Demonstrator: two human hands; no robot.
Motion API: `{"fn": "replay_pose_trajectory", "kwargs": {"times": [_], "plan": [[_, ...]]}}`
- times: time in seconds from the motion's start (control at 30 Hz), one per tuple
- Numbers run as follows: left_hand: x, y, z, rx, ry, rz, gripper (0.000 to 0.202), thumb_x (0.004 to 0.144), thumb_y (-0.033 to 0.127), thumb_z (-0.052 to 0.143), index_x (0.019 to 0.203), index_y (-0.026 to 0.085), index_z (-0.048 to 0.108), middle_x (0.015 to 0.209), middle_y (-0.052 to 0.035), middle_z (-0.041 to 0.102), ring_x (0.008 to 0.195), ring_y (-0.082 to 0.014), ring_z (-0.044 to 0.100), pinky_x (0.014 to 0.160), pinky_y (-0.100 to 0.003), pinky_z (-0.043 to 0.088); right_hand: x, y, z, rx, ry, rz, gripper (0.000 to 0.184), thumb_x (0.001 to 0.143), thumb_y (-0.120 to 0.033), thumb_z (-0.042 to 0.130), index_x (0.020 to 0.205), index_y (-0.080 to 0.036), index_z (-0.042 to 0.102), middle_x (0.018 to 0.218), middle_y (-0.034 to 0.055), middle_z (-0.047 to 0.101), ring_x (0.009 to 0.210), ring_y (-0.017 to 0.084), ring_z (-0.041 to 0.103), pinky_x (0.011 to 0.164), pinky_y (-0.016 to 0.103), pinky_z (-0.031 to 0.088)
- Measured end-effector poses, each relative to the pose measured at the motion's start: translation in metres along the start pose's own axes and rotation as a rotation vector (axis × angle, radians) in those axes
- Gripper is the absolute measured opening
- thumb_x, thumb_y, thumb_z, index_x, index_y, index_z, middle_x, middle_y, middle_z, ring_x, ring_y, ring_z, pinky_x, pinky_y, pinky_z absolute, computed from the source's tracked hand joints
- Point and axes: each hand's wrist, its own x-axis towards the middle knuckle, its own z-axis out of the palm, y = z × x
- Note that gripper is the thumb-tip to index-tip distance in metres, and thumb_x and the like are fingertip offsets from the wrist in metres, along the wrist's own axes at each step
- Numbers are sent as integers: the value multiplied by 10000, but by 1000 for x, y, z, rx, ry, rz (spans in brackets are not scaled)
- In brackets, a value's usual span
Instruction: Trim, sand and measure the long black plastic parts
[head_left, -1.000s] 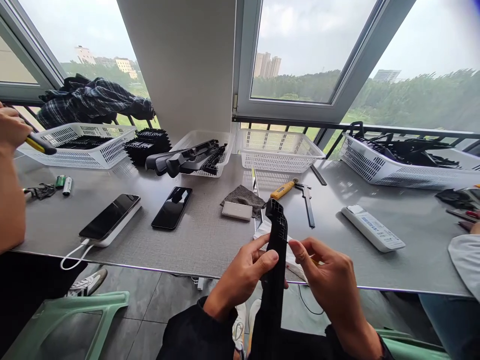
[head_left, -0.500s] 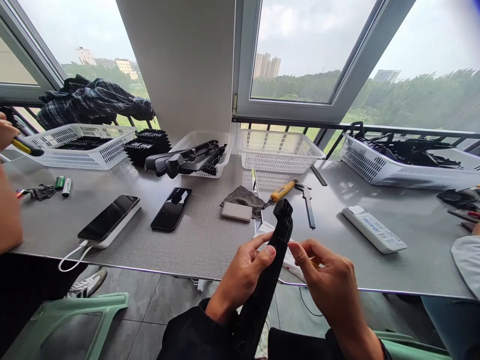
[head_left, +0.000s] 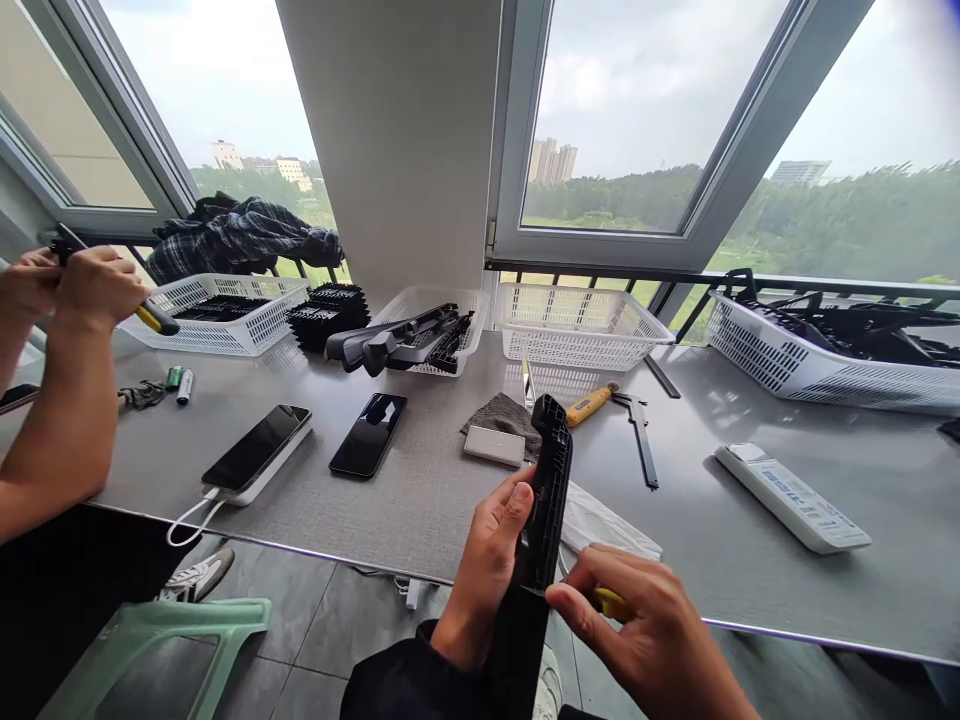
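Observation:
My left hand [head_left: 491, 545] is closed around a long black plastic part [head_left: 551, 490] with a hooked upper end and a ribbed inner side. The part stands nearly upright in front of the table edge, and its lower end runs down toward my lap. My right hand [head_left: 637, 620] is closed on a yellow-handled tool [head_left: 613, 604], most of it hidden by the fingers. Its thumb and fingertips are at the right edge of the part, below the ribs. A thin light tip seems to touch the part there, too small to make out clearly.
On the table [head_left: 435, 510] lie a phone [head_left: 369, 435], another phone on a white power bank [head_left: 259, 450], a grey cloth [head_left: 499, 415], a caliper [head_left: 641, 440] and a white device [head_left: 791, 497]. White baskets [head_left: 585, 345] line the back. A co-worker's arm [head_left: 67, 400] is at left.
My right hand has slid down along the black part, from near its hooked end to below the ribs. The part stands more upright. The view has turned left, showing more of the co-worker's hands.

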Motion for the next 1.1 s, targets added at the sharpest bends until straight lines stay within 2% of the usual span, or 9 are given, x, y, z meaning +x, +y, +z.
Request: {"fn": "replay_pose_trajectory", "kwargs": {"times": [0.07,0.13,0.23,0.33,0.43,0.6,0.83,1.1], "plan": [[0,0,1,-8,22,-27,754,818,784,807,1218,146,765,733,43,498,626,-108,355,583,-248,316,1,0,-1,-3,5,3,515,1086,-543,633,686,-218,638,613,-34,618,552,122,561,585,249,412],[-2,1,3,5,95,-44,728,781,808,820,1085,149,764,753,36,519,653,-118,394,609,-254,365,1,1,-2,-6,9,12,520,1077,-555,642,680,-220,645,608,-34,622,548,122,566,578,247,416],[-3,2,5,34,183,-58,720,736,849,820,895,157,703,792,19,541,716,-136,424,656,-265,406,0,3,-5,-20,75,101,558,1067,-608,627,660,-225,640,577,-31,603,528,127,552,552,254,405],[-3,0,11,48,111,-77,709,762,870,776,816,178,629,735,43,464,691,-133,371,627,-269,365,2,5,-10,-27,185,273,633,1091,-646,545,621,-228,613,526,-25,594,468,123,526,524,258,401],[-3,-6,20,56,53,-28,656,852,829,729,843,184,612,738,50,458,682,-126,360,637,-261,365,10,4,-14,-55,273,371,683,1094,-678,499,591,-230,603,478,-23,595,408,118,523,504,254,403],[-4,-17,31,36,5,32,587,944,775,672,928,191,615,749,49,489,655,-118,395,621,-247,392,20,-1,-17,-147,304,350,731,1068,-749,460,564,-237,596,445,-26,562,371,112,461,469,270,346],[-6,-8,26,121,-3,86,708,902,794,711,1132,125,730,741,37,528,635,-122,431,568,-246,376,13,-2,-15,-93,229,372,740,1049,-778,464,552,-239,565,435,-20,550,396,121,481,470,269,336],[-12,-6,25,182,-56,83,749,939,771,683,1273,105,751,729,27,548,617,-123,436,547,-244,384,6,1,-15,-104,283,410,723,1066,-761,444,589,-234,571,477,-24,560,435,126,475,522,279,339]]}}
